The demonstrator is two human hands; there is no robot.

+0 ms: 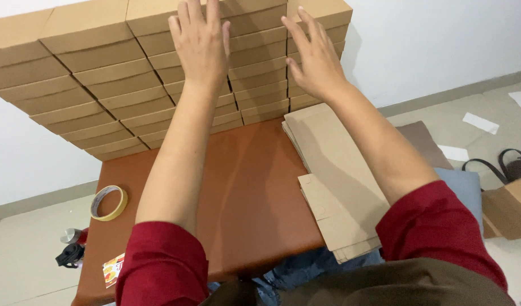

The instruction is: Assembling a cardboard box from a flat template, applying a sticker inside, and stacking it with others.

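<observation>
A: where's the box stack (pixel 119 85)?
B: back of the counter (pixel 243 187), dead ahead. Left hand (pixel 199 42) and right hand (pixel 314 56) lie flat against it, fingers spread, probably gripping nothing; both equally near.

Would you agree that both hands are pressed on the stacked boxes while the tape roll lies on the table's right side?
Not quite: the head view shows the tape roll on the table's left side. Both the left hand and right hand are indeed on the stacked boxes.
</observation>
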